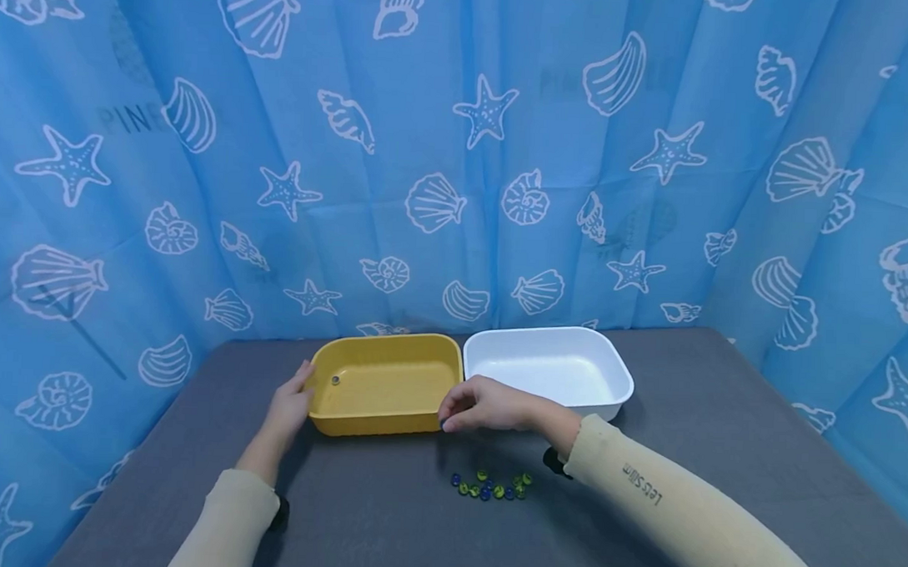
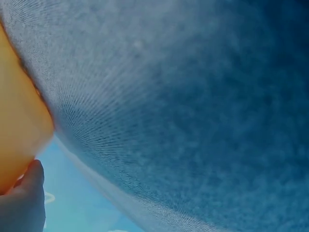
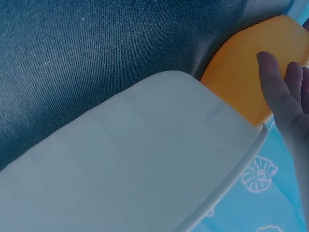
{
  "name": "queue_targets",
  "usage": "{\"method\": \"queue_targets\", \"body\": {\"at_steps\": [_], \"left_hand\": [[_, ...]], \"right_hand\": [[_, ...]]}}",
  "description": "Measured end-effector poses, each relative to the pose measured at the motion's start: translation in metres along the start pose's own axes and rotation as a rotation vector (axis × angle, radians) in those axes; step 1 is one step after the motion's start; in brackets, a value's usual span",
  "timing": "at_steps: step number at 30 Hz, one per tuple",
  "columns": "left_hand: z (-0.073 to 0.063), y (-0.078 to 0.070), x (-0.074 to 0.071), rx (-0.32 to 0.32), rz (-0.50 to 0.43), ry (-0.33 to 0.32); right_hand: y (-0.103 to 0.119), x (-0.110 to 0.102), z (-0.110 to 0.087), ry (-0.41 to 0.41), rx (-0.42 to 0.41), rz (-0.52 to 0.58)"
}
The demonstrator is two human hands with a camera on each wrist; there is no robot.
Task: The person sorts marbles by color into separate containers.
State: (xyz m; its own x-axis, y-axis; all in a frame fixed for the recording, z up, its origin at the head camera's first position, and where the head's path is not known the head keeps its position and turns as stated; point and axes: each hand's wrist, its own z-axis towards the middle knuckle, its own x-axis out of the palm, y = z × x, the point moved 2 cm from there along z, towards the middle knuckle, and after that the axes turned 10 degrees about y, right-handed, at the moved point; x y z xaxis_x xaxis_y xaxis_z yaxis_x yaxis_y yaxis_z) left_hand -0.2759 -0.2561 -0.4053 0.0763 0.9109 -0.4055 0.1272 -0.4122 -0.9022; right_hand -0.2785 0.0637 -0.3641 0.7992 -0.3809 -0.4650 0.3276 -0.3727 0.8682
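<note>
My left hand (image 1: 290, 405) grips the left side of a yellow tray (image 1: 381, 423); in the left wrist view, a finger lies against the yellow wall (image 2: 21, 121). A small round greyish thing, perhaps a marble (image 1: 335, 380), lies inside that tray near its left end. At the tray's front right corner, my right hand (image 1: 487, 404) pinches a small dark blue marble, mostly hidden by the fingertips. Several loose yellow-green and blue marbles (image 1: 498, 491) lie on the grey cloth in front of the trays.
A white tray (image 1: 619, 389) stands to the right, touching or nearly touching the yellow one; my right forearm crosses before it. Grey cloth (image 1: 371, 514) covers the table. A blue curtain (image 1: 456, 233) with shell and starfish prints hangs behind and along both sides.
</note>
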Motion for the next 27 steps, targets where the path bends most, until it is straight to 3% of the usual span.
{"method": "queue_targets", "body": {"at_steps": [8,27], "left_hand": [[-0.002,-0.001,0.0,0.001,-0.012,0.025],[0.001,0.0,0.001,-0.005,-0.013,0.0]], "right_hand": [[0.013,-0.009,0.001,-0.037,0.055,0.005],[0.05,-0.038,0.037,-0.057,0.007,0.013]]}}
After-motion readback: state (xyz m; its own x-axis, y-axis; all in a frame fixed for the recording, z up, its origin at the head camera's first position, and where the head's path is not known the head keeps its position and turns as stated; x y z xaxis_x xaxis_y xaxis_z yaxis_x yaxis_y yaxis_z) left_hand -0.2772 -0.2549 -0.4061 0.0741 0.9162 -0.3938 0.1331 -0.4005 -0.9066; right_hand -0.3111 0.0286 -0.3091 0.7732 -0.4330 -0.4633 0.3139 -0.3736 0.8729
